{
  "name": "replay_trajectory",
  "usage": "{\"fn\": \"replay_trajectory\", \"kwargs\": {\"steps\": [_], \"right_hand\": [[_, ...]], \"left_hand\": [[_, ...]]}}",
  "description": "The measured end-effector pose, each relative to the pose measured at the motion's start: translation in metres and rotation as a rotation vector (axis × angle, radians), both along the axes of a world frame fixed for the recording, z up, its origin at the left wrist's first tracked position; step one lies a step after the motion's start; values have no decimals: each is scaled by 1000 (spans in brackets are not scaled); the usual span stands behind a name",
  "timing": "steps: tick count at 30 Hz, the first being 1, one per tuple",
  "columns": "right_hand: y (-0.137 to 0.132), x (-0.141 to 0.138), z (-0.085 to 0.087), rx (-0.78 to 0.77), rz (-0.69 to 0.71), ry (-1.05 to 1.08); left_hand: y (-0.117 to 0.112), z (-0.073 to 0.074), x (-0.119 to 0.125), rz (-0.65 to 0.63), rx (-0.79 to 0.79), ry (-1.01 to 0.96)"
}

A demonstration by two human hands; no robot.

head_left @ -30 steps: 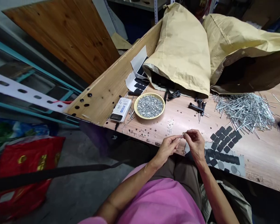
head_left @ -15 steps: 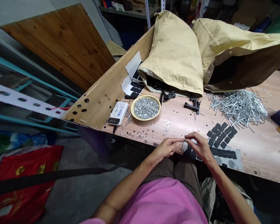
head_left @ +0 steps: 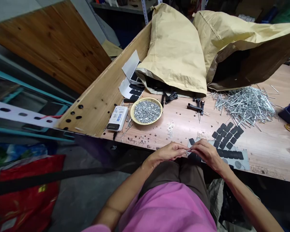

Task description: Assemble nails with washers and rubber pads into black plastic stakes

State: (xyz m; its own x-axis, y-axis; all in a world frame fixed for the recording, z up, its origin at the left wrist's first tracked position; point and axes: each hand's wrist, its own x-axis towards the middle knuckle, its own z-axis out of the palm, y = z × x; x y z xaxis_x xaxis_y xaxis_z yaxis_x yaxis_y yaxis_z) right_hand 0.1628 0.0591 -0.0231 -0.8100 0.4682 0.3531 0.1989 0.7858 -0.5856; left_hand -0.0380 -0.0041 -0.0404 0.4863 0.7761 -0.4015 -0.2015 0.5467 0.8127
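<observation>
So, white box (head_left: 118,118): on the surface (head_left: 268,145), just left of the bowl.
Bowl (head_left: 145,124): yellow, loaded with small metal bits (head_left: 147,111).
Left hand (head_left: 170,151): thumb and fingers pinched on a thin pin (head_left: 188,150).
Pin position: between both hands, near the surface's front edge.
Right hand (head_left: 206,153): fingertips narrow, pinched at the pin's right end; finer detail too small to tell.
Black pads (head_left: 233,140): in rows, partly on a grey sheet (head_left: 245,157).
Pin pile (head_left: 247,106): heaped behind the pads.
</observation>
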Motion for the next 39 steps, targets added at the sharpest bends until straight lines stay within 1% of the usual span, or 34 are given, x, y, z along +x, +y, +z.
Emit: {"fn": "replay_trajectory", "kwargs": {"steps": [3, 4, 5, 6, 9, 10, 11, 13, 14, 15, 17, 19, 22, 25, 27, 28, 29, 30, 32, 34, 36, 37, 39], "right_hand": [[-2, 4, 5, 83, 102, -40], [-2, 5, 6, 98, 133, -60], [-1, 6, 6, 105, 152, -81], [0, 7, 5, 102, 151, -96], [3, 12, -1, 30, 56, -76], [3, 13, -3, 10, 28, -54], [2, 15, -4, 4, 18, -35], [0, 18, -5, 17, 37, -25], [-2, 20, -5, 23, 35, -25], [-3, 21, -5, 14, 14, -22], [-5, 21, -5, -62, -76, -13], [-6, 21, -5, -190, -174, -3], [-3, 20, -5, -369, -249, 15], [0, 20, -3, -474, -259, 29], [1, 21, -1, -488, -243, 35], [1, 22, 0, -473, -231, 40], [1, 23, 2, -445, -219, 48], [1, 24, 4, -408, -208, 55], [0, 26, 8, -329, -179, 57], [0, 28, 12, -269, -143, 46], [1, 30, 14, -229, -103, 19], [1, 31, 14, -210, -89, 5], [1, 32, 13, -163, -78, -12]], "left_hand": [[2, -4, -2, -114, -81, -61], [2, -5, -1, -127, -90, -65], [1, -6, 2, -112, -75, -44], [0, -7, 5, -65, -31, 4], [-3, -7, 16, 131, 165, 182], [-3, -7, 18, 150, 190, 198], [-4, -7, 20, 129, 181, 183], [-5, -7, 24, 39, 117, 120], [-6, -7, 25, 29, 107, 116], [-7, -7, 28, 61, 133, 148], [-8, -5, 34, 204, 266, 290], [-10, -2, 41, 320, 398, 432], [-11, 1, 49, 350, 486, 535], [-12, 3, 52, 378, 515, 572], [-12, 3, 52, 406, 473, 520], [-12, 3, 52, 397, 414, 452], [-11, 3, 51, 361, 329, 358], [-10, 3, 50, 301, 227, 249], [-8, 3, 46, 134, 15, 35], [-5, 4, 42, -11, -133, -107], [-4, 5, 40, -68, -188, -150], [-4, 6, 41, -58, -179, -139], [-5, 7, 44, 20, -100, -65]]}}
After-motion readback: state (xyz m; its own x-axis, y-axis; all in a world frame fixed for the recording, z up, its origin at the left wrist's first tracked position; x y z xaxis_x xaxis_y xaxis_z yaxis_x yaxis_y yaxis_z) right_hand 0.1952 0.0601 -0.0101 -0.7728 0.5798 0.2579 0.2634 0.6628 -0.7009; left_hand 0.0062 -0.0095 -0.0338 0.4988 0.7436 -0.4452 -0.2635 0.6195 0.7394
